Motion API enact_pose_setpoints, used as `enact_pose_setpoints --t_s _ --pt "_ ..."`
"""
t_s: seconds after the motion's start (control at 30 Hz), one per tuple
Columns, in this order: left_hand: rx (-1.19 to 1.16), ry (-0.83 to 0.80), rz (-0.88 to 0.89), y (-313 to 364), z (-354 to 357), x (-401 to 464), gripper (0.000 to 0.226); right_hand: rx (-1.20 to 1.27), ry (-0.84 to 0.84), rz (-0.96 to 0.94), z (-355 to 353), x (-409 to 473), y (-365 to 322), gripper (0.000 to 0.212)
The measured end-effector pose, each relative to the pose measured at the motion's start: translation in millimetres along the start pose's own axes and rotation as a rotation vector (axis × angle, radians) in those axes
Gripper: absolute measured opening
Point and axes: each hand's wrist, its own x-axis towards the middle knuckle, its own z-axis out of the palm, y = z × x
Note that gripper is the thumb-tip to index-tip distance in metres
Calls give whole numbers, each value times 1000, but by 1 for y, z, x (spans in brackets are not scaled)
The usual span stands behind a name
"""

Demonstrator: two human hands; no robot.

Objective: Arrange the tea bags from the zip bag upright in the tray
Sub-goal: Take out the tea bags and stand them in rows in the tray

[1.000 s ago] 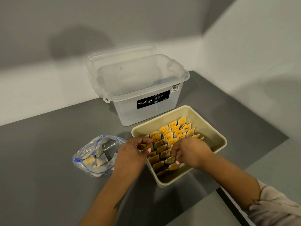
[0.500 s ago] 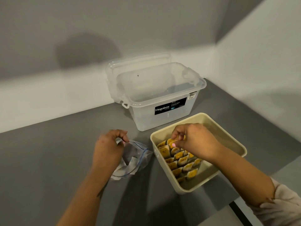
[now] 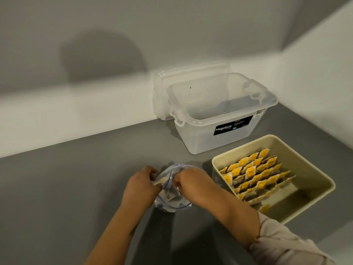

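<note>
Filling a wall corner, grey table (image 3: 76, 188) holds tray (image 3: 225, 159).

Yellow-tagged tea bags (image 3: 256, 175) stand in the tray (image 3: 313, 205); zip bag (image 3: 168, 190) alongside.

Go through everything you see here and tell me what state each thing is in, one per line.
Zip bag: open at the top, crumpled, some tea bags still inside.
Left hand: grip closed on the bag's rim.
Right hand: fingers at the bag's mouth.
Tray: partly filled, right side bare.
Tea bags: standing upright in rows.
Storage box: open.
Lid: off, upright behind the box.
</note>
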Motion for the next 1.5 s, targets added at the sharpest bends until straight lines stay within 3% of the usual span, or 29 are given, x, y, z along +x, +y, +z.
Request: enact_pose_setpoints --t_s 0.03,0.1,0.27,0.33,0.43,0.57,0.67,0.83,1.0,1.1,1.33,1.4,1.5 --pt "-7 13 11 -1 0 0 35 -41 -126 78 3 7 -4 41" --pt "-4 38 34 -2 0 1 26 -118 -218 80 10 15 -8 46" --pt "5 25 121 -4 -1 3 23 -392 -257 54 26 13 -10 49" --pt "-3 7 137 -6 -2 4 22 -434 -173 31 31 17 -12 47" --pt "-1 -7 157 -9 -4 4 23 -455 -117 -7 33 16 -11 40" --pt "10 -21 167 -12 -5 6 21 -439 -209 11 23 21 -10 39" --pt "2 -30 172 -11 -5 6 21 -474 -384 93 19 22 -13 50" --pt "3 -25 185 -10 -4 5 21 -443 -150 -17 38 21 -12 57" --pt "-8 7 191 -10 -3 4 21 -516 -364 74 39 38 -15 57" --pt "-5 10 193 -11 -2 4 23 -599 -384 57 39 38 -15 57" --pt "15 16 183 -9 -2 4 23 -497 -464 162 34 38 -12 53" --pt "31 10 183 -10 -3 4 23 -380 -406 142 37 31 -6 46" --pt "58 9 188 -10 -3 4 23 -16 83 -71 39 14 9 29"
